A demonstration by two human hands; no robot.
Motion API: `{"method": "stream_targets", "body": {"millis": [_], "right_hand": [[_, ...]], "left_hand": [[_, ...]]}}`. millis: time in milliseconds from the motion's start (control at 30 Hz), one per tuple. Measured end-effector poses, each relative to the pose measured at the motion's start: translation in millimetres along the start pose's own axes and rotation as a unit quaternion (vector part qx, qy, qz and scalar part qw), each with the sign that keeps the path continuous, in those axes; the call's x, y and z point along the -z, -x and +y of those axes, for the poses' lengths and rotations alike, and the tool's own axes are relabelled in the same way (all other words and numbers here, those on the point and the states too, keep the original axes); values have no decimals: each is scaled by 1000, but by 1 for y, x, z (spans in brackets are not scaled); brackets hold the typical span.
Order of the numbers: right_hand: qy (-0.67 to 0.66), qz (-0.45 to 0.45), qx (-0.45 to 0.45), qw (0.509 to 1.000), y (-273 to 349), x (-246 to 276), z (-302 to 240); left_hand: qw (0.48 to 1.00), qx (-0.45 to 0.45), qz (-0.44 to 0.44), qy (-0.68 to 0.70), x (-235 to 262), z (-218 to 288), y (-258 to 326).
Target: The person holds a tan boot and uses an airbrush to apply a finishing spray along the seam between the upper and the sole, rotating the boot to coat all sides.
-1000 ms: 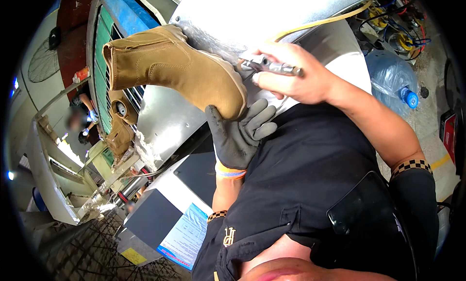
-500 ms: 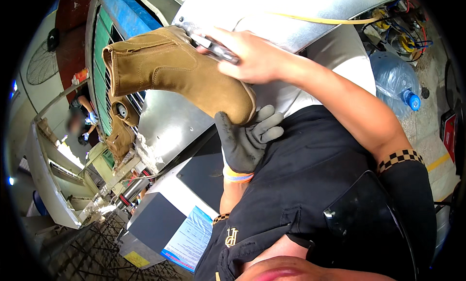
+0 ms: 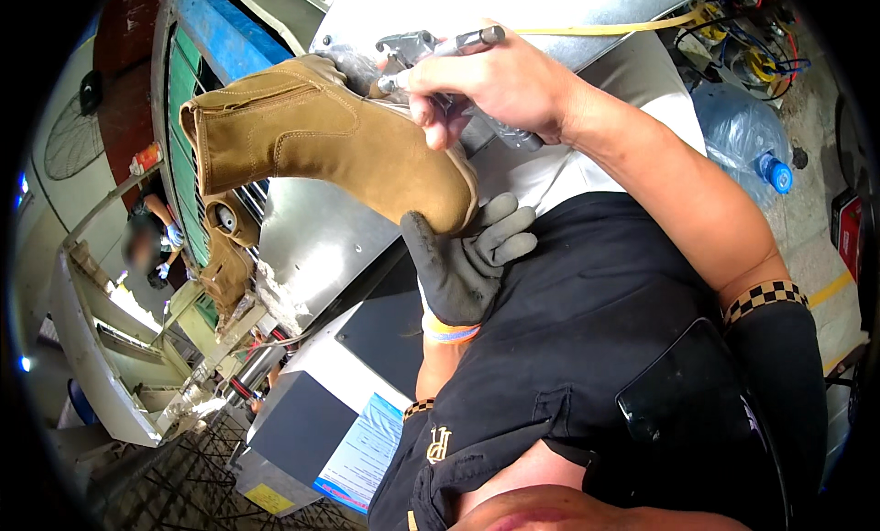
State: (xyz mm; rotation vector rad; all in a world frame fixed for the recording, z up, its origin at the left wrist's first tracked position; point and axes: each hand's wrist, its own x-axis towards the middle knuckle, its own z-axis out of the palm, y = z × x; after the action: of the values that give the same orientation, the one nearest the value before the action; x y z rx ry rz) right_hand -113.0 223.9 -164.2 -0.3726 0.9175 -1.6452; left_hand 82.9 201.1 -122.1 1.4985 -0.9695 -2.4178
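Note:
A tan boot (image 3: 321,141) lies on its side over the metal bench, its shaft pointing left and its toe toward me. My left hand (image 3: 463,265), in a grey-coated glove, is closed on the toe, thumb on the upper and fingers round the far side. Above the boot's sole side, my bare right hand (image 3: 504,82) holds metal pliers (image 3: 408,45) with the handles spread apart. The fingers partly cover the tool, and its tip shows nothing clearly gripped. A puckered edge (image 3: 321,68) of the upper shows at the heel end.
The sheet-metal bench (image 3: 316,228) reaches under the boot. More tan boots (image 3: 229,265) stand beyond at left, near a person (image 3: 151,242) in gloves. A yellow hose (image 3: 596,28) crosses the back. A large clear water bottle (image 3: 747,146) and tangled wires (image 3: 756,45) are at right.
My right hand has lifted and turned the pliers away from the boot's sole edge, and their handles have spread. The left hand keeps its hold, with the boot nearly in place.

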Motion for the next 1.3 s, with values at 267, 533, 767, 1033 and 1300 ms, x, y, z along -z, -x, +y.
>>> {"method": "stream_targets", "body": {"millis": [267, 533, 767, 1033, 1300], "right_hand": [[122, -4, -53, 991, 35, 10, -12], [183, 30, -56, 981, 76, 15, -33], [191, 92, -24, 977, 88, 3, -56], [385, 100, 197, 896, 101, 4, -29], [384, 133, 304, 861, 105, -3, 30]], "left_hand": [[955, 40, -209, 206, 32, -12, -20], [988, 51, -143, 35, -13, -1, -20], [945, 69, -288, 140, -34, 0, -44], [947, 24, -270, 170, -58, 6, -63], [902, 2, -379, 208, -30, -9, -98]]}}
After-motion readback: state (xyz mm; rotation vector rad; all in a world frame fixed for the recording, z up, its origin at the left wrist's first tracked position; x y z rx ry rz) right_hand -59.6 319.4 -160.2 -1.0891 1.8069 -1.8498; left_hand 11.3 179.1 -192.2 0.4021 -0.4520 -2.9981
